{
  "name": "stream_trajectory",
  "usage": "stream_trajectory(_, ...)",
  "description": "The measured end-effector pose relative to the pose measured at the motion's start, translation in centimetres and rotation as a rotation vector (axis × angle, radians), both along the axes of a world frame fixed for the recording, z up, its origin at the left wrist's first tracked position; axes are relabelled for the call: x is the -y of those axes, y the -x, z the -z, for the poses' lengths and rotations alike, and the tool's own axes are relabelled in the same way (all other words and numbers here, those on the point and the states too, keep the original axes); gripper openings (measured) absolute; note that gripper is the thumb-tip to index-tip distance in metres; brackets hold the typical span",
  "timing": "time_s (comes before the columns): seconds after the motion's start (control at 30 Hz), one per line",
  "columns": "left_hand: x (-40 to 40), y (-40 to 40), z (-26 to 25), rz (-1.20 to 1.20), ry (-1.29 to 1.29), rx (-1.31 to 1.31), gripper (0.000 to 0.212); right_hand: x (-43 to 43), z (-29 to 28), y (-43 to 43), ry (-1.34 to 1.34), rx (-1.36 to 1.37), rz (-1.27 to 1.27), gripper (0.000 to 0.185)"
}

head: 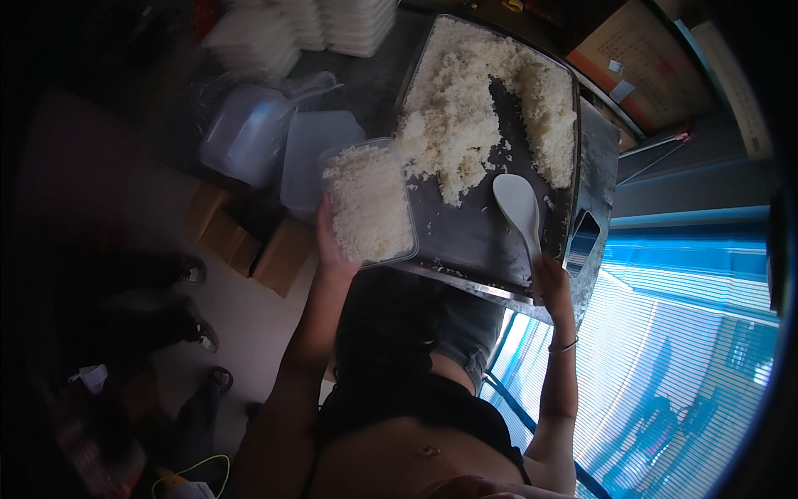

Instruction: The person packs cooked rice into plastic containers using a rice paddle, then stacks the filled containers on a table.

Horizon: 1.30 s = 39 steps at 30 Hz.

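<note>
My left hand [330, 240] grips the near left side of a clear plastic container [408, 249] filled with cooked white rice [371, 206]. The container overlaps the left edge of a large dark metal tray [455, 231]. In my right hand [551, 284] is the handle of a white rice paddle [517, 199], its blade over the bare part of the tray. Loose rice [455, 106] is heaped across the far and left parts of the tray, and a ridge of rice [552, 125] runs down its right side. Scattered grains lie on the bare metal.
Left of the tray are clear plastic containers [312, 150] and a plastic bag [243, 131]. Stacked filled containers [355, 25] stand at the back. A smartphone [583, 243] lies right of the tray. Cardboard boxes [283, 256] sit below left. Other people's feet [202, 330] are on the floor.
</note>
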<state>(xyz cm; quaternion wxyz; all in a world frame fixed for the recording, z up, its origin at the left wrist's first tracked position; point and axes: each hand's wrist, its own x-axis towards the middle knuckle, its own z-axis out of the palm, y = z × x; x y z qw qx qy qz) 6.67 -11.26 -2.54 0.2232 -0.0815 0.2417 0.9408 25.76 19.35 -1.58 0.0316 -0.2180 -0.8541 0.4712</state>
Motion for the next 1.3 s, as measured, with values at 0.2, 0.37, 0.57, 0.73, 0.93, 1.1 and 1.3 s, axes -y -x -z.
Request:
stream_trajectory(0.2, 7.7, -0.6, 0.9, -0.127, 0.021, -0.05, 0.055, 3.0, -2.7, 6.0, -0.392, -0.035, -0.062, 0.035)
stream_trajectory(0.37, 11.1, -0.7, 1.1, -0.281, 0.028, -0.043, 0.055, 15.2, -3.8, 16.4, -0.172, -0.413, -0.57, 0.043)
stream_trajectory(0.57, 12.1, -0.9, 0.9, -0.309, -0.011, -0.063, 0.055, 22.6, 0.7, 25.5, -0.66, -0.51, -0.836, 0.061)
stream_trajectory(0.73, 13.4, -1.4, 1.0, -0.329, 0.002, -0.077, 0.054, 23.2, 0.7, 27.0, -0.726, -0.359, -1.034, 0.063)
stream_trajectory(0.93, 14.1, -1.2, 2.2, -0.353, -0.032, -0.059, 0.054, 22.7, -2.4, 27.6, -0.625, -0.412, -1.149, 0.06)
stream_trajectory(1.1, 10.8, -0.4, 1.6, -0.261, -0.103, -0.035, 0.055, 20.0, -7.3, 25.5, -0.118, -0.406, -0.532, 0.042)
stream_trajectory(1.3, 4.4, 0.7, -0.6, -0.201, -0.094, -0.082, 0.053, 18.7, -5.3, 18.7, 0.192, -0.474, -0.522, 0.047)
